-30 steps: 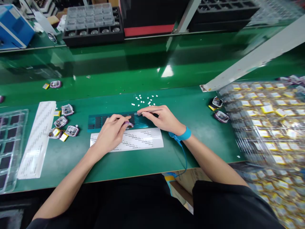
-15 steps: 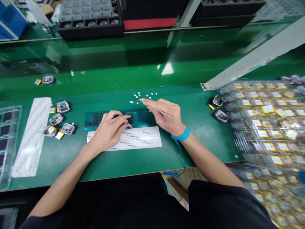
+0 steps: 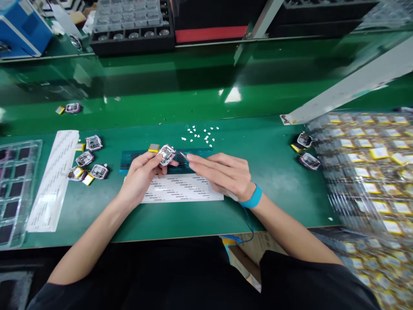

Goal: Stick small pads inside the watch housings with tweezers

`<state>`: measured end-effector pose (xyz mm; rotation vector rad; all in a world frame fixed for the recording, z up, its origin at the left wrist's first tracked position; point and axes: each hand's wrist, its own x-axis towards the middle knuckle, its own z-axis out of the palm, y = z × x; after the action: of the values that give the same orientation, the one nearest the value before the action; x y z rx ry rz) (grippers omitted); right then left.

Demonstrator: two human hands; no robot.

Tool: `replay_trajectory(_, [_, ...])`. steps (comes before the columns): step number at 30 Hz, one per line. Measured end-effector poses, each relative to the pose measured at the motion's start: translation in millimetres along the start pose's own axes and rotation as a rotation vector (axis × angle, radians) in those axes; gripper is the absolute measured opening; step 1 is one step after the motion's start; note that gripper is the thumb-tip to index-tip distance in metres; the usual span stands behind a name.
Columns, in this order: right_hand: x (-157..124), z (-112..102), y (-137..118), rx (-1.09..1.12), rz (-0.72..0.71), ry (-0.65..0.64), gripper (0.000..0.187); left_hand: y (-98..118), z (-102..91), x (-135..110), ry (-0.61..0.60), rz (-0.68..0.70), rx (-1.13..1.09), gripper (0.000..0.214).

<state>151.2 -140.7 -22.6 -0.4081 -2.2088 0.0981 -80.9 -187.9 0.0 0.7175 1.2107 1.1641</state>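
Note:
My left hand (image 3: 140, 174) is closed on an opened smartwatch case (image 3: 167, 155), its circuit side facing up. A small yellow-edged battery (image 3: 154, 147) sticks out beside that case, above my fingers. My right hand (image 3: 227, 174) pinches slim metal tweezers (image 3: 183, 155), their tip pointing at the case's right side; most of their length is hidden by the hand. Beneath both hands lie a blue strip with dark bars (image 3: 201, 154) and a white printed sheet (image 3: 180, 194). Several small white pieces (image 3: 206, 137) are scattered on the green bench just beyond.
More opened watch cases (image 3: 99, 171) with batteries lie at the left, near another white printed sheet (image 3: 48, 193) and a clear tray (image 3: 39, 159). Two cases (image 3: 309, 161) sit at the right, beside stacked clear trays of batteries (image 3: 364, 172). A white post (image 3: 322, 101) rises there.
My left hand has lifted and turned the watch case, so its inside now shows. My right hand has brought the tweezers down from the white pieces to the case.

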Motion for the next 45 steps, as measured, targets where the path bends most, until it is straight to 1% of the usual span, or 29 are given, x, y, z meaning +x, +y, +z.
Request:
replay_trajectory(3, [4, -5, -8, 0.029, 0.005, -0.066, 0.043, -3, 1.2, -2, 0.017, 0.032, 0.031, 0.018])
replay_trajectory(5, [6, -7, -11, 0.035, 0.002, -0.107, 0.037, -6, 0.3, -1, 0.05, 0.055, 0.032, 0.016])
replay_trajectory(8, [8, -6, -13, -0.008, -0.054, -0.136, 0.034, -8, -0.9, 0, 0.14, 0.103, -0.033, 0.016])
replay_trajectory(11, [9, -3, -15, -0.06, -0.085, -0.136, 0.033, -9, -0.3, 0, 0.19, 0.102, -0.122, 0.023])
replay_trajectory(14, [9, -1, -16, -0.042, -0.04, -0.137, 0.036, -8, 2.2, -2, 0.198, 0.082, -0.116, 0.029])
replay_trajectory(17, [9, 0, -18, -0.003, 0.008, -0.158, 0.039, -7, 5.7, -5, 0.178, 0.052, -0.087, 0.031])
replay_trajectory(21, [9, 1, -20, 0.004, 0.02, -0.195, 0.04, -7, 9.3, -8, 0.166, 0.036, -0.088, 0.032])
replay_trajectory(24, [9, 2, -22, -0.029, 0.002, -0.209, 0.038, -7, 9.8, -8, 0.167, 0.031, -0.093, 0.031])
replay_trajectory(29, [9, 4, -23, -0.099, -0.092, -0.175, 0.028, -8, 9.5, -9, 0.176, 0.019, -0.122, 0.031])
replay_trajectory(31, [8, 5, -24, -0.09, -0.07, -0.192, 0.029, -9, 9.9, -9, 0.179, 0.022, -0.114, 0.031])
replay_trajectory(34, [4, 8, -26, -0.045, 0.01, -0.22, 0.034, -11, 10.7, -9, 0.193, 0.044, -0.083, 0.027])
replay_trajectory(36, [2, 10, -27, -0.016, 0.031, -0.204, 0.038, -13, 11.3, -8, 0.207, 0.057, -0.061, 0.025])
replay_trajectory(39, [-1, 13, -27, -0.007, 0.013, -0.147, 0.044, -13, 12.1, -9, 0.211, 0.073, -0.047, 0.025])
replay_trajectory(41, [-1, 15, -27, -0.014, -0.003, -0.112, 0.044, -13, 12.7, -9, 0.205, 0.08, -0.049, 0.026])
replay_trajectory(45, [-1, 15, -26, -0.016, -0.012, -0.099, 0.042, -13, 12.7, -8, 0.196, 0.066, -0.072, 0.027])
